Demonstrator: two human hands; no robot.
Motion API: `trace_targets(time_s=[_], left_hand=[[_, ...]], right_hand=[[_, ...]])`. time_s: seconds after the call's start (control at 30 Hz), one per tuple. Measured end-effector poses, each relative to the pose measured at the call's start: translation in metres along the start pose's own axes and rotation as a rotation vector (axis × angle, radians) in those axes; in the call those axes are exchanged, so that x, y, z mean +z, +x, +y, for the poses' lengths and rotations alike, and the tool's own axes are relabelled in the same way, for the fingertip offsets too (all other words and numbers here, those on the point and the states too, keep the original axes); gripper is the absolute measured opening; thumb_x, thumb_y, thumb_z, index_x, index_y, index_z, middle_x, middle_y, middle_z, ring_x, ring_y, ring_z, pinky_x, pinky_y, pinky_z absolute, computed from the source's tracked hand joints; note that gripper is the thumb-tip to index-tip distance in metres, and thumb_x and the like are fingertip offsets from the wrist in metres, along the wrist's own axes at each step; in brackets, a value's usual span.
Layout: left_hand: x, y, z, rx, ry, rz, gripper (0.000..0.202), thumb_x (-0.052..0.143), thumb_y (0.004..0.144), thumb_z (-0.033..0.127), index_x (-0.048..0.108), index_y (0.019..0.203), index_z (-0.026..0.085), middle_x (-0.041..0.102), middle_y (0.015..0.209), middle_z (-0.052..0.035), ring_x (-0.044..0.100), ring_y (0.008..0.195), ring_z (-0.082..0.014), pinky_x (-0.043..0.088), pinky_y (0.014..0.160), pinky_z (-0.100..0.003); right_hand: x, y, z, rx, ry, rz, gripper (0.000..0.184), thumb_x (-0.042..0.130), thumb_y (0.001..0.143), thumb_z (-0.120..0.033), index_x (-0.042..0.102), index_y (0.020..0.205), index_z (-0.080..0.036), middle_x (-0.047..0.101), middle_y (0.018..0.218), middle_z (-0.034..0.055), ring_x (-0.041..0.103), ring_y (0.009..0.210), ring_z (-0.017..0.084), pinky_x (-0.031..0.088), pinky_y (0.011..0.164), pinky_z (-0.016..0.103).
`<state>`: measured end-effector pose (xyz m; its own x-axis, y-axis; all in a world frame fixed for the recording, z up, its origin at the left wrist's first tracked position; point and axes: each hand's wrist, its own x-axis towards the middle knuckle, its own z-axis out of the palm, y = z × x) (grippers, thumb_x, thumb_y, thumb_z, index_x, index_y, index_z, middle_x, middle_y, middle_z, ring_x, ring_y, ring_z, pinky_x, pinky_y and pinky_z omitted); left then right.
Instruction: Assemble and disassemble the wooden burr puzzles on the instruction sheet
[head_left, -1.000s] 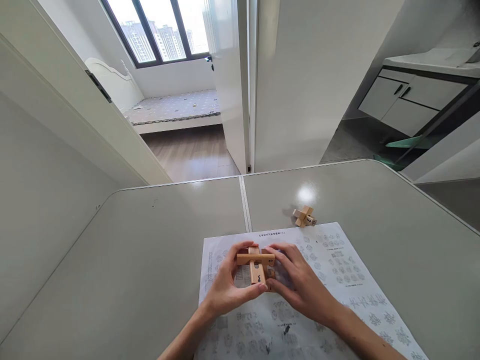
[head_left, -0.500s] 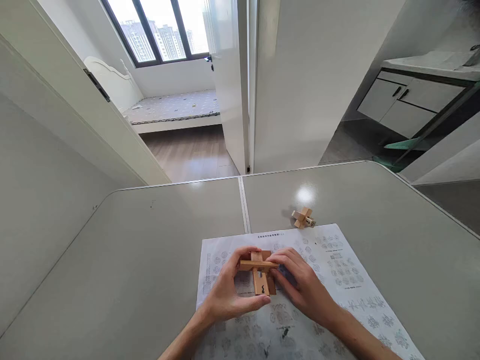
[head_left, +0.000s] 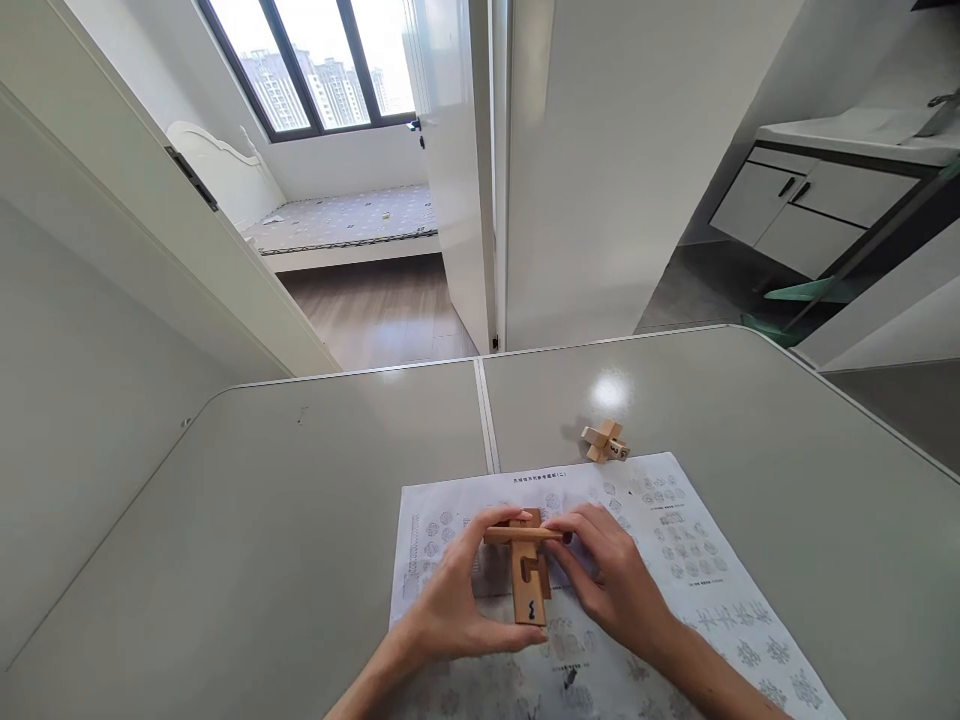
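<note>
A partly joined wooden burr puzzle [head_left: 531, 590] is between my hands, above the printed sheet. It has upright notched pieces, one bearing a black "3", and a bar lying across them. My left hand [head_left: 457, 585] spans it, with the thumb at the lower end of the numbered piece and the fingers at the upper left. With thumb and fingertips, my right hand [head_left: 607, 565] pinches the right end of the crossbar [head_left: 517, 535]. Some of the joint behind the fingers is hidden.
A small assembled wooden puzzle [head_left: 606, 441] stands just beyond the paper sheet [head_left: 697, 530], which is covered in diagrams. Both are on the grey table [head_left: 285, 540]. Behind the table are a door [head_left: 450, 180], a bed [head_left: 360, 220] and a sink cabinet [head_left: 810, 205].
The piece marked "3" has slid toward me, exposing its notch. My left thumb has moved down with it, and the crossbar has turned and shifted slightly right.
</note>
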<state>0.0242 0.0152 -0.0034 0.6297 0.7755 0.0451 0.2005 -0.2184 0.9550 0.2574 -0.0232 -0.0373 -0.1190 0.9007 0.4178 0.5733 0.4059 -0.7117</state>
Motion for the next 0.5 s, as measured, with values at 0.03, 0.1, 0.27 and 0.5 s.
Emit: trace_targets(time_s=[0.03, 0.1, 0.27, 0.5], left_hand=[[-0.0001, 0.0003, 0.0002, 0.003, 0.0, 0.001, 0.099, 0.097, 0.066, 0.026, 0.046, 0.151, 0.032, 0.058, 0.153, -0.0107, 0.056, 0.141, -0.0361, 0.045, 0.12, -0.05], [-0.0007, 0.001, 0.0005, 0.012, -0.002, -0.004, 0.099, 0.098, 0.065, 0.028, 0.047, 0.15, 0.031, 0.058, 0.152, -0.0117, 0.056, 0.141, -0.0368, 0.046, 0.12, -0.05], [-0.0033, 0.0001, -0.0011, 0.053, -0.042, -0.024, 0.099, 0.095, 0.069, 0.03, 0.044, 0.154, 0.029, 0.058, 0.152, -0.0131, 0.054, 0.143, -0.0382, 0.041, 0.123, -0.052], [0.0003, -0.006, -0.0043, 0.058, -0.04, 0.109, 0.07, 0.065, 0.097, 0.043, 0.037, 0.159, 0.028, 0.051, 0.156, -0.0142, 0.049, 0.147, -0.0369, 0.039, 0.124, -0.056]], right_hand=[[0.0001, 0.0, 0.0001, -0.003, -0.005, 0.003, 0.011, 0.057, 0.107, -0.019, 0.064, 0.11, -0.026, 0.07, 0.095, 0.0057, 0.064, 0.086, 0.025, 0.052, 0.074, 0.036], [0.0008, -0.0006, 0.0003, -0.012, -0.024, 0.014, 0.01, 0.058, 0.107, -0.019, 0.064, 0.111, -0.025, 0.07, 0.096, 0.0056, 0.063, 0.086, 0.025, 0.052, 0.075, 0.036], [0.0044, -0.0031, 0.0012, -0.053, -0.095, 0.063, 0.013, 0.059, 0.105, -0.015, 0.064, 0.112, -0.024, 0.071, 0.096, 0.0062, 0.064, 0.086, 0.025, 0.051, 0.075, 0.037], [0.0026, -0.0039, 0.0001, -0.131, 0.023, 0.046, 0.021, 0.057, 0.106, -0.012, 0.062, 0.122, -0.024, 0.07, 0.098, 0.0064, 0.069, 0.083, 0.021, 0.057, 0.069, 0.032]])
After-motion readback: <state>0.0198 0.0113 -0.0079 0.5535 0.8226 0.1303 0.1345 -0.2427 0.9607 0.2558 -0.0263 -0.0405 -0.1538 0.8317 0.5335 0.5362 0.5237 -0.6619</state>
